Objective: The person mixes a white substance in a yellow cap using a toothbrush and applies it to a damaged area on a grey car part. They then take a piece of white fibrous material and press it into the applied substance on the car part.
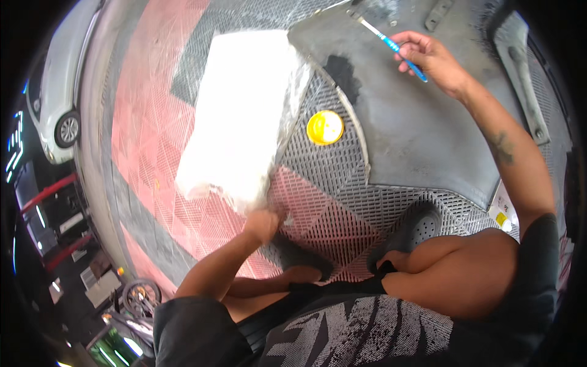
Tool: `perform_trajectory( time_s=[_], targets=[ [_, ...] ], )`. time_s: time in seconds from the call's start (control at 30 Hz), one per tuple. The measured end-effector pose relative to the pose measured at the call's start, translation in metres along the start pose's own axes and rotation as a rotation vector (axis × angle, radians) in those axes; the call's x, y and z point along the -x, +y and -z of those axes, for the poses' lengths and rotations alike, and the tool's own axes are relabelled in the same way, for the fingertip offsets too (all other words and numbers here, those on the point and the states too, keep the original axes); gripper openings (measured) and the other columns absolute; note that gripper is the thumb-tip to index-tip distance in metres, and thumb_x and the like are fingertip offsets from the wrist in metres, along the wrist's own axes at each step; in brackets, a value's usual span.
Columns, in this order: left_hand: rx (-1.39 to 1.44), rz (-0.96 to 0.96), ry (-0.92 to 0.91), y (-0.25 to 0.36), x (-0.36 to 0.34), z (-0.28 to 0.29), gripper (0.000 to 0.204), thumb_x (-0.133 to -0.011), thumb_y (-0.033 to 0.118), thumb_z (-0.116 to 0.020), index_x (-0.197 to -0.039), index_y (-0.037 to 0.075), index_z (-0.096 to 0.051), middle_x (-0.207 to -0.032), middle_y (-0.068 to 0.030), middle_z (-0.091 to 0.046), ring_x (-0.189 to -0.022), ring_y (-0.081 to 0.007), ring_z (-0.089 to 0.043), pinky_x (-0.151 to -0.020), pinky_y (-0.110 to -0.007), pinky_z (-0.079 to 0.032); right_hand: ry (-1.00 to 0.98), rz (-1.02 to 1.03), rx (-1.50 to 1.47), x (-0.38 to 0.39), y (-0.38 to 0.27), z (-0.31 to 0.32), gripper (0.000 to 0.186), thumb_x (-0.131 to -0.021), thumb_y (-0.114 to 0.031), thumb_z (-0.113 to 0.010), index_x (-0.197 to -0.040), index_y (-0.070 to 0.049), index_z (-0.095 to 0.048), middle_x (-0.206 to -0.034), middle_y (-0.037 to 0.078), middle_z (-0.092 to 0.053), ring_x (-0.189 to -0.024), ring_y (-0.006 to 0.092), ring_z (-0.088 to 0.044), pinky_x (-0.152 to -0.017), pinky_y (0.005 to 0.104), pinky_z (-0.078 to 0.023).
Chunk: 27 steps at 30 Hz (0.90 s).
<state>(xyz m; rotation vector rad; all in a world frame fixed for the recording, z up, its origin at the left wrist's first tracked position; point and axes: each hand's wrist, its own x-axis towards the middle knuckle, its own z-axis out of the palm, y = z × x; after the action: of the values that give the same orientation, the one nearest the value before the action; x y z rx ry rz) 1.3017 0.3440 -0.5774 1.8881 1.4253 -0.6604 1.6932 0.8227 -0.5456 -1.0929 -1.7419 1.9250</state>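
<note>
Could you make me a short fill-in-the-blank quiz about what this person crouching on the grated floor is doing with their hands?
1. The right hand holds a toothbrush with a ____ handle.
2. The round lid on the grated floor is ____.
3. The left hand grips the lower edge of a ____ plastic bag.
4. The toothbrush's tip rests on a grey ____.

Missing words: blue; yellow; white; panel

a yellow round lid (324,127) lay on the red and grey grid floor (153,140); a white car (58,92) stood at the left.
</note>
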Motion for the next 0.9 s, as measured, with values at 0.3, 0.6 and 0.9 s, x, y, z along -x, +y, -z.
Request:
perform_trajectory(
  time_s=[0.3, 0.6, 0.9],
  targets=[
    [1.097, 0.155, 0.307, 0.059, -0.061, 0.288, 0.009, -0.097, 0.014, -0.083, -0.097, 0.008, -0.077, -0.091, 0.0018, -0.071, -0.086, -0.0106, -0.063, -0.079, -0.028, -0.052, 0.231, 0.003, -0.076, 0.014, -0.013, 0.052, 0.033, -0.110, -0.022, -0.064, -0.140, -0.008, -0.064, -0.112, 0.001, -0.067, -0.094, 0.0090, -0.066, -0.084, 0.0257, -0.052],
    [0.631, 0.396, 0.321, 0.053, -0.239, 0.368, 0.036, -0.088, 0.034, -0.091, -0.100, 0.003, -0.077, -0.099, -0.0109, -0.078, -0.088, -0.0252, -0.070, -0.083, -0.038, -0.055, 0.176, -0.019, -0.128, 0.011, -0.006, 0.048, 0.035, -0.107, -0.020, -0.064, -0.140, -0.008, -0.065, -0.109, 0.001, -0.070, -0.093, 0.0095, -0.068, -0.080, 0.0266, -0.052],
    [0.000, 0.475, 0.382, 0.067, -0.256, 0.368, 0.046, -0.084, 0.040, -0.091, -0.112, 0.006, -0.080, -0.103, -0.0130, -0.082, -0.103, -0.0304, -0.078, -0.089, -0.042, -0.059, 0.144, -0.030, -0.061, 0.028, 0.007, 0.051, 0.028, -0.108, -0.015, -0.060, -0.135, -0.008, -0.067, -0.102, -0.001, -0.068, -0.090, 0.0083, -0.067, -0.077, 0.0263, -0.051]
  ],
)
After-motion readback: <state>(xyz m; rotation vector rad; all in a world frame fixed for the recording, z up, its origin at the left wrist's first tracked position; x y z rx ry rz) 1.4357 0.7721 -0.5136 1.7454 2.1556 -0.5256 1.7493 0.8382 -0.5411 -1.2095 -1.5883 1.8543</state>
